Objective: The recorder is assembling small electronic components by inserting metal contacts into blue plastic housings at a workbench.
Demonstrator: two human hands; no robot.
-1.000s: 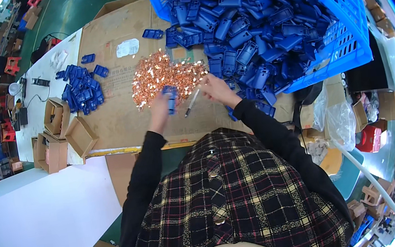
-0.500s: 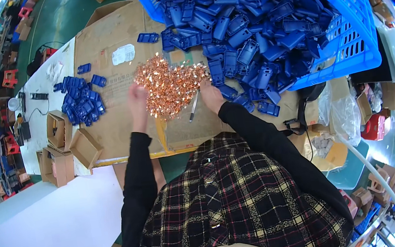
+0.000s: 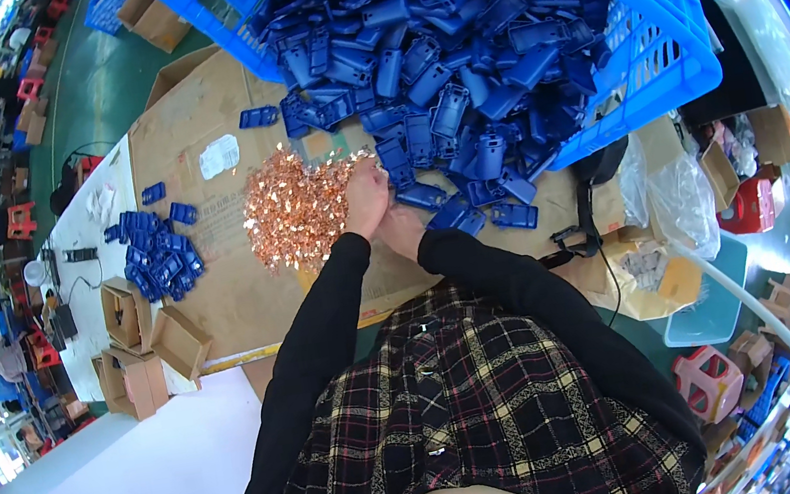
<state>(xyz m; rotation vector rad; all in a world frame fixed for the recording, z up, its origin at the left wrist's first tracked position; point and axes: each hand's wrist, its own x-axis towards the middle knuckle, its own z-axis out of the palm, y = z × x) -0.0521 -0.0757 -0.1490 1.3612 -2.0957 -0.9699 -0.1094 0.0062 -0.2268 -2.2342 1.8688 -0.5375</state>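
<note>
My left hand [image 3: 367,196] has its fingers curled at the right edge of a heap of small, shiny copper-coloured metal pieces [image 3: 294,211]. Whatever those fingers hold is too small to make out. Close against it lies my right hand [image 3: 401,231], its fingers mostly hidden behind the left. Dark blue moulded plastic casings [image 3: 419,139] lie just beyond both hands, spilling out of a large tipped blue crate [image 3: 644,116].
A smaller pile of blue casings [image 3: 159,255] lies on the left of the cardboard-covered table [image 3: 220,226]. Open small cardboard boxes [image 3: 179,340] stand at its left front edge. A black strap [image 3: 585,220] and clear plastic bags [image 3: 680,192] are on the right.
My left hand has crossed rightward over the heap to meet my right hand. The pen seen beside the heap is now hidden. The whole view has shifted slightly.
</note>
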